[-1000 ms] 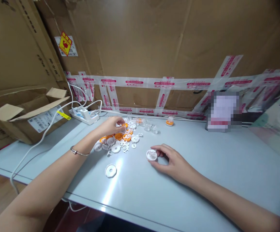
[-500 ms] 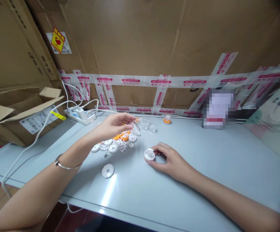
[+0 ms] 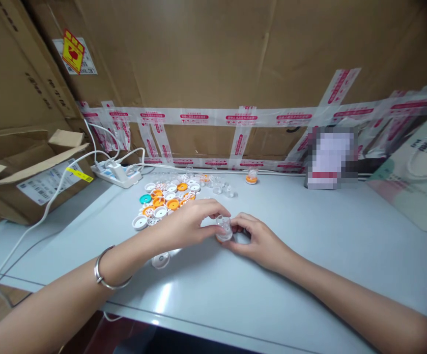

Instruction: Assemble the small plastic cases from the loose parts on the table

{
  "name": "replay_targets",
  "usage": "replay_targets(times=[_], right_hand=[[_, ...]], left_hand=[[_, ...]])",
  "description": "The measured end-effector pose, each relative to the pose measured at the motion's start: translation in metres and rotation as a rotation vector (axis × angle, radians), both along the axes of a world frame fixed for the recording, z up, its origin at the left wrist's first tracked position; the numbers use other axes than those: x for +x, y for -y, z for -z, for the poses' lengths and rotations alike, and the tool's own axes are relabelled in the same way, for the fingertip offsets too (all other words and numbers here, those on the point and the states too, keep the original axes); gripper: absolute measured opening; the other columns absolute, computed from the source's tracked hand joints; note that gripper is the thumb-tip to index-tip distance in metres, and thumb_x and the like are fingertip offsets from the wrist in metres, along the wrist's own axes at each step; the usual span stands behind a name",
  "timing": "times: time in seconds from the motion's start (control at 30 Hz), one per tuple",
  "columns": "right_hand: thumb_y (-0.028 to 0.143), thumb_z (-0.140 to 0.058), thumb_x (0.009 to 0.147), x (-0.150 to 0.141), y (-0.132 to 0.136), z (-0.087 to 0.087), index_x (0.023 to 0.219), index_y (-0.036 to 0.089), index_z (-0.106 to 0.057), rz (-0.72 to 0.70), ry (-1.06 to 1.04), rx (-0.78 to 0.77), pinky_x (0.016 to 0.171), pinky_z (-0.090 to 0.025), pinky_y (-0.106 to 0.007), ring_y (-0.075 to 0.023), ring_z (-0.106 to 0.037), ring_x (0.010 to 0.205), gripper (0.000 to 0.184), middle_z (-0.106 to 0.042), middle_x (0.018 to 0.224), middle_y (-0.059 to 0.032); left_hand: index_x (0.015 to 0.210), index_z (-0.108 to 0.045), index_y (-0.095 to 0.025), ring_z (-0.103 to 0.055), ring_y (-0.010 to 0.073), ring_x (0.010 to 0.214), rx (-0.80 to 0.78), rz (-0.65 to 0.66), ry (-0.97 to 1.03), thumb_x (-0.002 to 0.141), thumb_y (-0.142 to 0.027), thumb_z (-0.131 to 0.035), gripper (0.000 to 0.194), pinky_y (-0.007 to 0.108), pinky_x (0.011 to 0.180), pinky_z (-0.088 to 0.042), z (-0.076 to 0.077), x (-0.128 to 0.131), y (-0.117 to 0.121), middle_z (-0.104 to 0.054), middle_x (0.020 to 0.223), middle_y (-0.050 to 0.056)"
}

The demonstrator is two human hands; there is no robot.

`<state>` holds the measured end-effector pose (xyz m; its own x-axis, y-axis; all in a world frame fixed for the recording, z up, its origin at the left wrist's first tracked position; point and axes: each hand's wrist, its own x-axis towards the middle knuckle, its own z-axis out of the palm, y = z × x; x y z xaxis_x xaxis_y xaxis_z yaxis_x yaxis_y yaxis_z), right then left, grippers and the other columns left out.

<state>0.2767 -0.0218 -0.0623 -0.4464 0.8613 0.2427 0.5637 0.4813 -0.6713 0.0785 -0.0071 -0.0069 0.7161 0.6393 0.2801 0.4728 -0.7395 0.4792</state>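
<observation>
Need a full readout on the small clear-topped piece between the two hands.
The clear-topped piece is small and round, with a transparent, plastic-looking cover, white shapes showing through it and a sliver of orange low on its left side. It looks roughly upright. The left hand has fingers at its top and left; the right hand grips low on its right. It sits near the middle of the table, right of the loose parts. Whether its base touches the surface is unclear.

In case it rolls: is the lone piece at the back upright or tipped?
Upright: the lone piece stands on the table with its orange band low and its clear part on top.
</observation>
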Motion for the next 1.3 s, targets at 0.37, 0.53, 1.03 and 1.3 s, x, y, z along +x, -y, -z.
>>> replay_targets(times=[0.37, 0.53, 1.03, 1.3], right_hand=[[0.028, -0.067, 0.074, -0.001, 0.000, -0.002, 0.082, 0.020, -0.065, -0.015, -0.007, -0.003, 0.069, -0.043, -0.028, -0.0156, -0.055, 0.073, 0.011, -0.058, 0.075, -0.0006], [0.029, -0.066, 0.075, -0.002, 0.001, -0.004, 0.081, 0.020, -0.066, -0.022, -0.005, -0.002, 0.068, -0.043, -0.027, -0.0152, -0.055, 0.072, 0.010, -0.058, 0.074, -0.0004], [0.031, -0.060, 0.081, 0.003, 0.004, -0.005, 0.103, 0.022, -0.056, -0.008, -0.281, -0.187, 0.086, -0.046, -0.035, -0.0192, -0.059, 0.094, 0.024, -0.063, 0.100, -0.0055], [0.036, -0.068, 0.074, 0.000, 0.008, -0.009, 0.094, 0.021, -0.054, 0.004, -0.675, -0.429, 0.086, -0.050, -0.036, -0.0189, -0.065, 0.091, 0.029, -0.066, 0.098, -0.0054]], left_hand=[[0.093, -0.066, -0.015, -0.059, 0.0146, 0.088, 0.116, 0.094, 0.022, 0.085, -0.016, -0.055, 0.014, 0.025, 0.080, -0.046, 0.014, 0.002, -0.003, -0.064, 0.097, 0.006], [0.094, -0.065, -0.014, -0.059, 0.0149, 0.087, 0.117, 0.081, 0.028, 0.084, -0.017, -0.056, 0.014, 0.026, 0.079, -0.046, 0.016, 0.004, -0.001, -0.063, 0.096, 0.007], [0.111, -0.057, -0.016, -0.061, 0.0137, 0.087, -0.112, -0.040, 0.246, 0.081, -0.026, -0.061, 0.032, 0.027, 0.081, -0.049, 0.012, -0.002, -0.009, -0.062, 0.098, 0.006], [0.107, -0.062, -0.015, -0.059, 0.0125, 0.079, -0.036, -0.025, 0.241, 0.083, -0.027, -0.060, 0.027, 0.026, 0.074, -0.051, 0.008, -0.003, -0.004, -0.058, 0.090, 0.005]])
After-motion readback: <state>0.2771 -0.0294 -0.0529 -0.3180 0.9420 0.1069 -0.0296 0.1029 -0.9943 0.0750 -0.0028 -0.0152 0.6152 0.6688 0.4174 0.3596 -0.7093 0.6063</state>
